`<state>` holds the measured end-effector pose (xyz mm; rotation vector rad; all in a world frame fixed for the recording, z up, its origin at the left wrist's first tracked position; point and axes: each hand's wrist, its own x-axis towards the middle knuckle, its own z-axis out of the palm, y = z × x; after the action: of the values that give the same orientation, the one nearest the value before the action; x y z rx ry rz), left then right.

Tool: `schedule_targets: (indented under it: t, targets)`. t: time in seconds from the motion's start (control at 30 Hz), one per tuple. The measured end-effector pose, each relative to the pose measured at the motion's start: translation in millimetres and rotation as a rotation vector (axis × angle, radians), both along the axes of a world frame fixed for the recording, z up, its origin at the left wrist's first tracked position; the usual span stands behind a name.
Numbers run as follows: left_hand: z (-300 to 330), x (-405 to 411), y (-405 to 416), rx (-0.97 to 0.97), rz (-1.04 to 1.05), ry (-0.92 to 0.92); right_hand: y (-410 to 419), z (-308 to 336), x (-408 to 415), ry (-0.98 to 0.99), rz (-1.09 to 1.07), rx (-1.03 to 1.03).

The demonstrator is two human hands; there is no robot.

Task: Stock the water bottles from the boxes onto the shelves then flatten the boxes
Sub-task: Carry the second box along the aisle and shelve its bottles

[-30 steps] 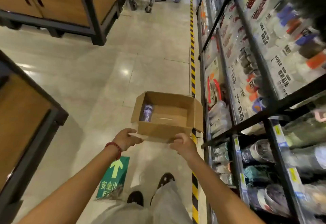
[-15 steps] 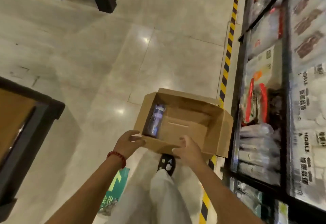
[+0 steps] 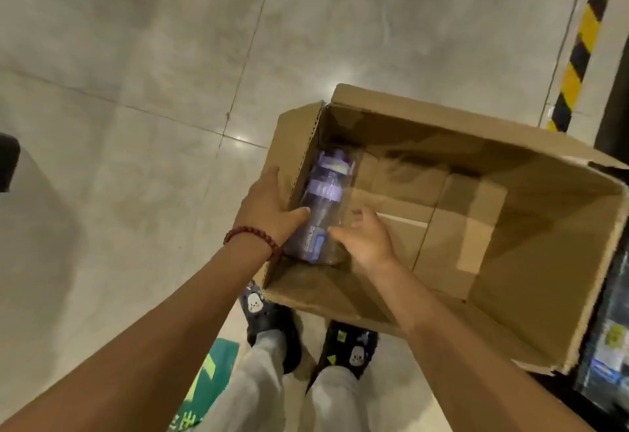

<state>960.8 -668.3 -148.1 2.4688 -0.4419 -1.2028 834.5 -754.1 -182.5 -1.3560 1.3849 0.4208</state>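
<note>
An open brown cardboard box is held low over the tiled floor, in front of my legs. One clear water bottle with a purple lid lies inside along the box's left wall. My left hand grips that left wall, thumb inside and fingers outside. My right hand is inside the box just right of the bottle, fingers loosely spread, thumb at the bottle's lower part. It holds nothing. The other parts of the box's floor show only bare cardboard and tape.
A yellow-and-black hazard stripe runs along the floor at the upper right. A dark shelf with bottles stands at the right edge, close to the box. A green floor sign lies by my shoes. A dark fixture corner shows at far left.
My view has tilted down and the box has come closer. My right hand left the box's near edge and went inside beside the bottle. My left hand kept hold of the box.
</note>
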Motion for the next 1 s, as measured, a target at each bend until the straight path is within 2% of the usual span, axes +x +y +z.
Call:
schedule_targets:
  t: [0.1,0.23,0.43,0.53,0.73,0.87,1.0]
  targets:
    - [-40.1,-0.1,-1.2,-0.061,-0.079,0.008,9.9,-74.6,15.2,0.029,-0.082,0.006]
    - [-59.1,-8.1,-0.4,-0.161,-0.032,-0.068,26.1,-140.8,29.4,0.036,-0.127,0.017]
    - [-70.8,-9.7,7.5,-0.19,0.008,-0.089,50.7,-170.6,39.8,0.034,-0.209,-0.168]
    - [-68.5,-9.2,7.2,-0.177,-0.006,-0.079,48.0,-168.7,38.8,-0.007,-0.29,-0.143]
    - [-54.0,-3.2,2.2,-0.172,-0.03,0.0,35.4,-123.5,30.3,-0.036,-0.313,-0.023]
    - [-16.3,2.5,4.3,-0.039,-0.032,0.123,22.5,-47.0,2.7,-0.071,-0.319,0.015]
    - [64.0,4.1,5.2,0.045,0.06,0.179,6.1,60.2,-23.6,-0.124,-0.336,0.037]
